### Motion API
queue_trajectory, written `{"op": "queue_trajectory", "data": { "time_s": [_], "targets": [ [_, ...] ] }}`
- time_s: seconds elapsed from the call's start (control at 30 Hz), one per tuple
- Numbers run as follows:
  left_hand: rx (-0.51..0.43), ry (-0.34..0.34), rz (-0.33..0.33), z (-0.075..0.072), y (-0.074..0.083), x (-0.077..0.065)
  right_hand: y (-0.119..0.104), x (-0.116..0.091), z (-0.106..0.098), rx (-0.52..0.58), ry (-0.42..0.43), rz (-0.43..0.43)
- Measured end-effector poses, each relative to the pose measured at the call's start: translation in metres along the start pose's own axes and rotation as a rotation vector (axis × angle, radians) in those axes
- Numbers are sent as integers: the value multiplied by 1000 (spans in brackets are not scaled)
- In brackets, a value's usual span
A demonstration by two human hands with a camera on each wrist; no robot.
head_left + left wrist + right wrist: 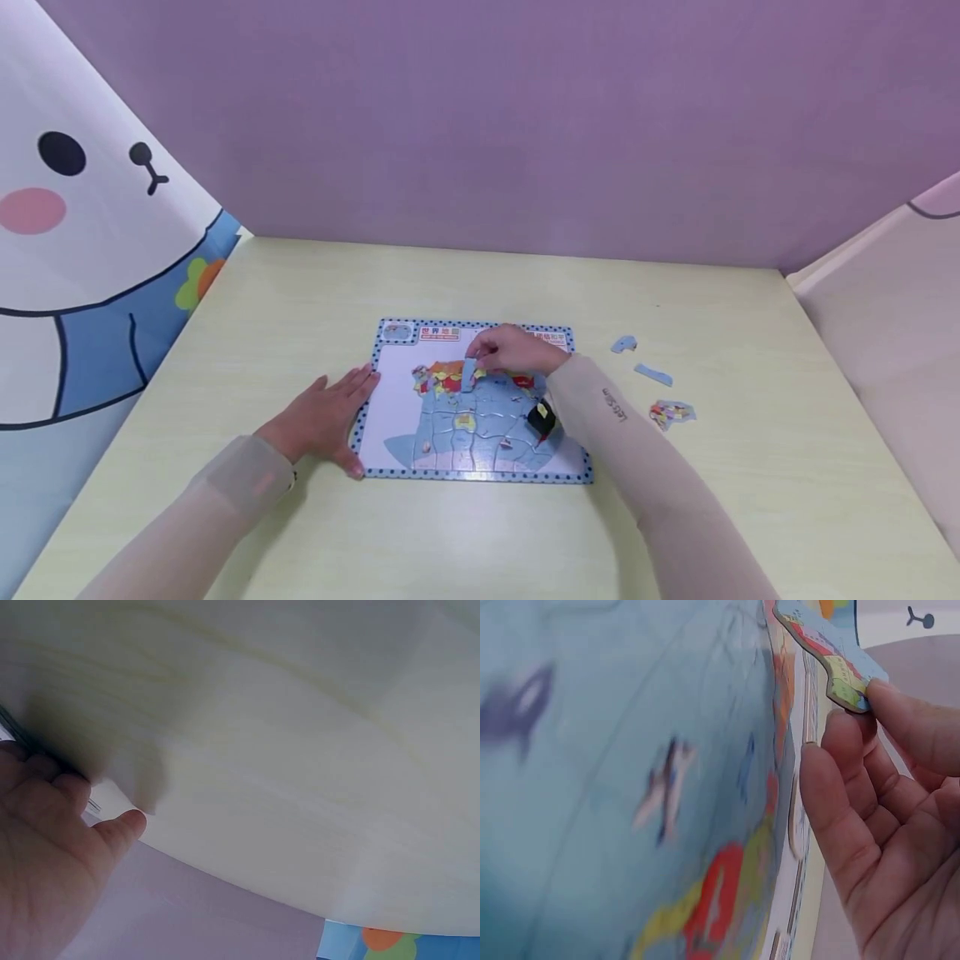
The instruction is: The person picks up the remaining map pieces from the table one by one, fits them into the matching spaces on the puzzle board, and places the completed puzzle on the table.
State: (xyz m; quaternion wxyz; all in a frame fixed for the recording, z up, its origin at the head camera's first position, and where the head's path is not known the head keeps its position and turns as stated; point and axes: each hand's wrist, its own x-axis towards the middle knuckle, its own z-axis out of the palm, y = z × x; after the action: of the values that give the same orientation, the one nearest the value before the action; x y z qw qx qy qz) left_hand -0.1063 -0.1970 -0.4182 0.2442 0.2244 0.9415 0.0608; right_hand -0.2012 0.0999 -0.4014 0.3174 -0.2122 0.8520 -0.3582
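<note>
A world-map jigsaw puzzle board (390, 400) with a blue dotted border lies on the table, its lower part filled with blue sea pieces. My left hand (327, 417) rests along the board's left edge with fingers spread; the left wrist view catches its fingers (112, 832) at the edge. Over the upper middle of the map, my right hand (517, 348) pinches a puzzle piece (840, 664) between thumb and fingertips. This piece is light blue with a coloured strip of land, and it is raised and tilted above the board in the right wrist view.
Right of the board lie three loose pieces: a small blue one (622, 343), a narrow blue strip (654, 374) and a multicoloured one (672, 413). A purple panel (510, 125) stands behind the pale table (750, 500). Printed panels rise at both sides.
</note>
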Motion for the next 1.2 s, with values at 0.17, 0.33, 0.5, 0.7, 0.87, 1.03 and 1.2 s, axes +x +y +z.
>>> {"op": "queue_trajectory", "data": {
  "time_s": [0.17,0.33,0.5,0.7,0.87,1.03,1.2],
  "targets": [
    [3,3,-1,1,-1,1,-8,7,7,1,-17,-38],
    [4,7,1,2,-1,2,-17,19,17,-22,-42,-70],
    [0,10,8,4,-1,2,-28,25,28,-76,-80,-104],
    [-15,-9,-8,4,1,3,-41,29,37,-112,-109,-130],
    [-8,-12,-9,3,2,2,-46,35,43,-105,-132,-149],
    [-1,-7,-3,3,2,2,-49,39,50,-63,-171,-147],
    [-7,-9,-8,4,1,3,-53,41,56,-83,-188,-177]
  ]
}}
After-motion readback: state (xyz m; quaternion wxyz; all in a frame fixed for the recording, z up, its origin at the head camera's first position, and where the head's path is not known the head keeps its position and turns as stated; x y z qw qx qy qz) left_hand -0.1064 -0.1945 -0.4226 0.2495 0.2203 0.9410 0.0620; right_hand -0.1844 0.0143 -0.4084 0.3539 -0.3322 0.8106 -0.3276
